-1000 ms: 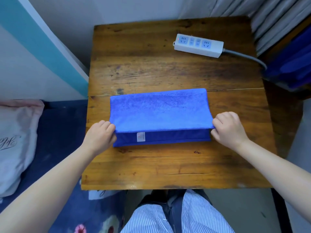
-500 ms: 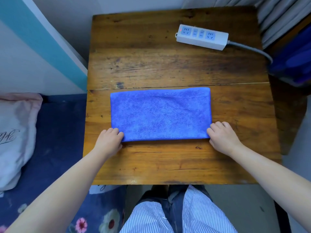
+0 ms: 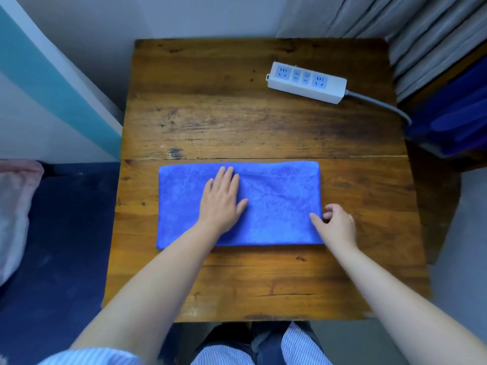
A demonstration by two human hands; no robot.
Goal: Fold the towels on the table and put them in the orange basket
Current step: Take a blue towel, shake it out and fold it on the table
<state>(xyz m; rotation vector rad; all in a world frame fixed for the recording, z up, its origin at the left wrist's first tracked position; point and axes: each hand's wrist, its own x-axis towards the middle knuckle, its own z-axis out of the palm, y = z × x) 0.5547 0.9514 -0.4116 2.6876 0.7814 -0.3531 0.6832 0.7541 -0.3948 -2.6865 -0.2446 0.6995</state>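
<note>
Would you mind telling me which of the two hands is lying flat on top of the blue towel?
The left hand: it lies palm-down, fingers extended, on the blue towel. The right hand is curled at the towel's right edge instead.

We see a white power strip [image 3: 306, 82] lying well beyond our right hand, its grey cable [image 3: 379, 105] trailing rightward; a pale pillow [image 3: 14, 206] sits far left of our left hand.
</note>
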